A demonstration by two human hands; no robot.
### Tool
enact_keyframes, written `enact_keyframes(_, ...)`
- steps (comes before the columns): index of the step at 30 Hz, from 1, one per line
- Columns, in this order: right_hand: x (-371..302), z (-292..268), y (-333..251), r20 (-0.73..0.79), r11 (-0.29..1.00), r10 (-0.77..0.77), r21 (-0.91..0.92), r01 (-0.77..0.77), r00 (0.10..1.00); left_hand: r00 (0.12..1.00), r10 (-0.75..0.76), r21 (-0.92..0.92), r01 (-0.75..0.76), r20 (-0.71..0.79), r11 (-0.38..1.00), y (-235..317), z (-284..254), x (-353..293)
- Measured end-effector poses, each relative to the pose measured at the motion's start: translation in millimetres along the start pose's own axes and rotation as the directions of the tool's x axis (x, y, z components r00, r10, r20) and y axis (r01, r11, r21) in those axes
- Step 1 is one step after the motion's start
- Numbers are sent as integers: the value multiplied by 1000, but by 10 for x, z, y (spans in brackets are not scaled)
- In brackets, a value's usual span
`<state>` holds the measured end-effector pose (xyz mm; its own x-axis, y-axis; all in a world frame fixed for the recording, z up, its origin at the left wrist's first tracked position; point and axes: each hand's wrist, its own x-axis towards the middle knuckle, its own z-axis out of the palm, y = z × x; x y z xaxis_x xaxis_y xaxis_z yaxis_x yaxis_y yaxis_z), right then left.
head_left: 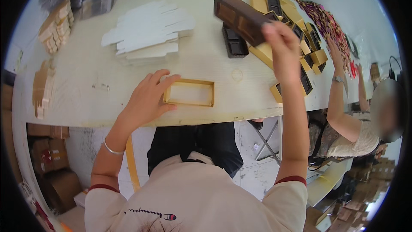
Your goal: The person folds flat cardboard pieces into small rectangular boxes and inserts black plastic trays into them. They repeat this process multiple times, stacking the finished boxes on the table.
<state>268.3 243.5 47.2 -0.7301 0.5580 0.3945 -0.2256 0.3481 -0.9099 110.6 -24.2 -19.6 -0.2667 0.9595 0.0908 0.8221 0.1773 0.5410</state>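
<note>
My left hand (148,96) grips the left end of a shallow gold cardboard box (189,104), fingers at its far side and thumb at the near side. The box rests on the table, its inside pale. Raised over the table, my right hand (283,47) is closed on the right end of a long dark brown plastic tray block (240,15), which looks like several nested trays and is slightly blurred. Below it on the table lies a black plastic tray (235,45) with square compartments.
Gold boxes with black trays (304,47) are heaped at the right. White flat cartons (146,30) lie stacked at centre left, card stacks (56,25) at far left. A co-worker's arm (339,90) reaches toward a pile of small colourful wrapped pieces (322,21) at the far right.
</note>
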Motion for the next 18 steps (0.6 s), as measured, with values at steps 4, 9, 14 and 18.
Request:
enact_keyframes(4, -657, 276, -260, 95, 757, 419, 512, -405, 903, 998, -24, -134, 16, -56, 991, -94, 141, -55)
enact_keyframes(9, -1105, 418, 266, 204, 586, 664, 455, -670, 719, 999, -38, -211, 45, 36, 977, -45, 118, -24)
enact_keyframes(14, -1081, 528, 393, 124, 749, 625, 182, -636, 771, 995, -21, -222, 42, 98, 974, -36, 82, -16)
enact_keyframes(18, -1137, 546, 344, 203, 931, 274, -303, -206, 940, 986, -35, -308, 84, 162, 948, -67, 20, -13)
